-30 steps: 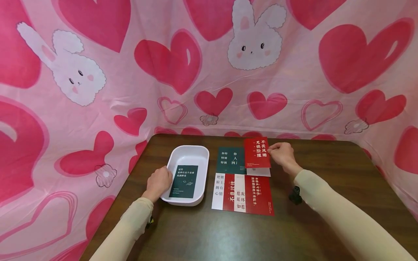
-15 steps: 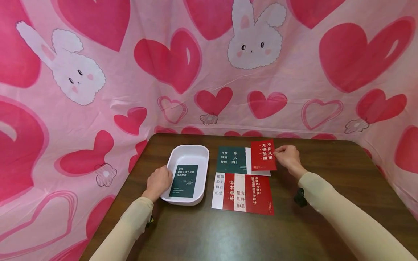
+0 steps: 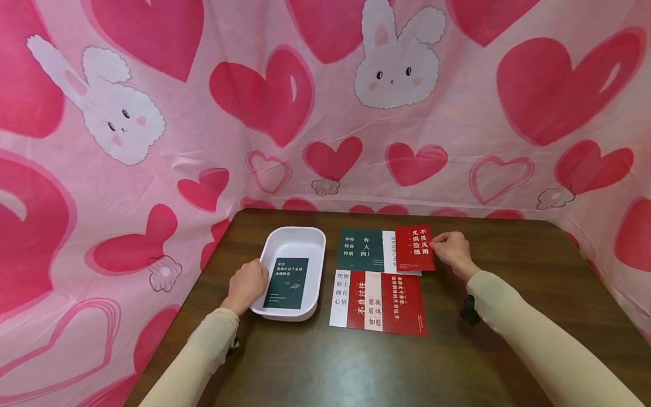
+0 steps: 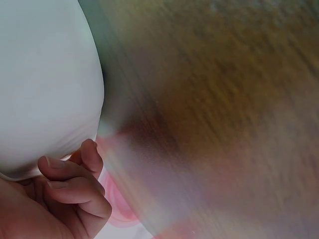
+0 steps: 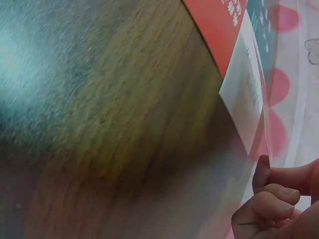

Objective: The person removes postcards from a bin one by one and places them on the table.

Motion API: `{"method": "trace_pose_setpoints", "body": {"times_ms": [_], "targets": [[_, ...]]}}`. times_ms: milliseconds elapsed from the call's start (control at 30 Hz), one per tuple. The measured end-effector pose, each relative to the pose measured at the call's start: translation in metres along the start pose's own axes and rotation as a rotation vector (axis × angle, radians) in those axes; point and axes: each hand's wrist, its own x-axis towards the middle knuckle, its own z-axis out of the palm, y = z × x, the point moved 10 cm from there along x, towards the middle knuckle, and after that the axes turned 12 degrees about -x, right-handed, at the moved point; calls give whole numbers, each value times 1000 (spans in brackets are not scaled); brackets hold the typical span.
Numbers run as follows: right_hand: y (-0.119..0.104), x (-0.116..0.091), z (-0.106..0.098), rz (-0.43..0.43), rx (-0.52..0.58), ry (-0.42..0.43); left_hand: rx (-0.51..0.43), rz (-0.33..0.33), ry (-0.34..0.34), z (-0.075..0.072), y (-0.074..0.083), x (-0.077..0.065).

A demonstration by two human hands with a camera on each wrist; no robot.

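In the head view my right hand [image 3: 451, 250] pinches the right edge of a red card [image 3: 414, 249] with white lettering. The right wrist view has that card edge-on between thumb and fingertip of the right hand [image 5: 279, 196]. It overlaps a white card [image 3: 389, 257], which lies beside a dark green card [image 3: 359, 250]. My left hand [image 3: 247, 285] grips the left side of a white plastic basin [image 3: 295, 246], fingers curled at its wall in the left wrist view. Inside the basin a dark green card [image 3: 287, 282] lies flat, printed with white text.
Nearer the front, a row of cards joins up: a white one [image 3: 339, 298], a narrow red one [image 3: 356, 308], a cream one [image 3: 373, 289] and a wide red one [image 3: 404, 305]. Everything stands on a brown wooden table [image 3: 325, 367]. A pink heart-patterned cloth [image 3: 325, 118] hangs behind.
My right hand has moved the red card to the right and slightly nearer, lowering it over the white card, whose left part now shows. The left hand and basin have stayed put.
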Motion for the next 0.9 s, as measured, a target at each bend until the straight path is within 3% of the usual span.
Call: {"method": "trace_pose_setpoints", "body": {"times_ms": [467,900], "targets": [[13,5,4,-3,-30,-8,-10,-21,5,-1,-2,-2],[24,11,9,-2,-55,-77,0,-9,1,0,1,-1]]}}
